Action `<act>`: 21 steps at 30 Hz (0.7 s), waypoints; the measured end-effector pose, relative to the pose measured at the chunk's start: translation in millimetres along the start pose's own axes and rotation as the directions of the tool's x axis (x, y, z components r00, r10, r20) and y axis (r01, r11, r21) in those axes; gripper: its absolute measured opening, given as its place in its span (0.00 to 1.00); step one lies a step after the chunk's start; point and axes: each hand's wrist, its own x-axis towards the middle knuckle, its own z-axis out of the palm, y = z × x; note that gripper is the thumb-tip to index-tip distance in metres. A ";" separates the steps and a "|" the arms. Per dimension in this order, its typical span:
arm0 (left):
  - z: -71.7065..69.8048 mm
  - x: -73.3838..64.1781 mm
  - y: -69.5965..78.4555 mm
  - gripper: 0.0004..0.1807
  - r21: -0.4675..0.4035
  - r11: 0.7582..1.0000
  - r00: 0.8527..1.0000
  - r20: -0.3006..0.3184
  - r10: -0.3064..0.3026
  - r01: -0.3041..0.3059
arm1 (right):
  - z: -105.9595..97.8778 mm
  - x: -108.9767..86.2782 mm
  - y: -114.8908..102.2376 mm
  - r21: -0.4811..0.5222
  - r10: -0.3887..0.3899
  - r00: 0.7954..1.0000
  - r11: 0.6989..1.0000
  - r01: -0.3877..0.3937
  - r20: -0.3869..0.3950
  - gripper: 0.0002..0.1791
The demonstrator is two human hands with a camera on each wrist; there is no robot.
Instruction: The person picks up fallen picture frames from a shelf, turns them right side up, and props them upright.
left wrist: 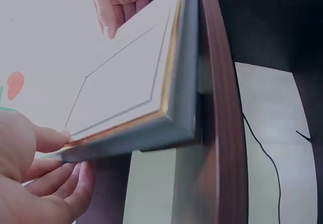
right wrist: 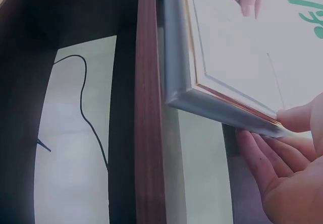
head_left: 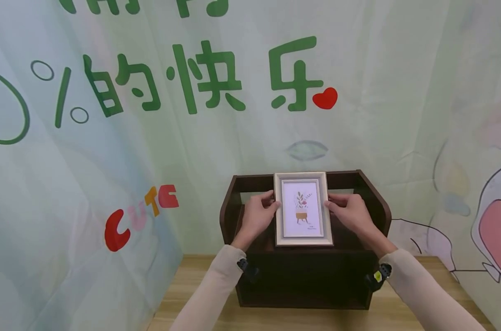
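A picture frame [head_left: 302,184] with a cream border and a print of a potted plant stands near upright on the dark brown wooden shelf unit [head_left: 304,280]. My left hand [head_left: 259,214] pinches its left side, thumb on the front and fingers behind. On the opposite side my right hand [head_left: 351,214] grips it the same way. In the left wrist view, the frame's lower edge [left wrist: 176,128] is right at the shelf board [left wrist: 219,82]. The right wrist view shows the thumb of my right hand [right wrist: 287,168] on the front border, with curled fingers at the back.
The shelf unit stands on a light wood table [head_left: 192,276] against a printed cloth backdrop [head_left: 217,151] with green characters. Its side panel [head_left: 372,197] rises beside my right hand. A thin black cable [right wrist: 83,93] shows through an opening in the unit.
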 end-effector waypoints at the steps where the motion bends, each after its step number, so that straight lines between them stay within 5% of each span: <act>1: -1.0 0.2 1.3 0.23 -0.014 1.000 1.000 -0.010 -0.001 0.001 | -0.2 -0.1 -0.9 0.005 -0.006 1.000 1.000 0.006 -0.002 0.27; 21: -1.0 3.5 0.1 0.21 -0.228 0.969 0.987 -0.146 0.061 -0.094 | -8.2 -3.6 -5.3 -0.020 -0.161 0.985 0.987 0.160 -0.069 0.25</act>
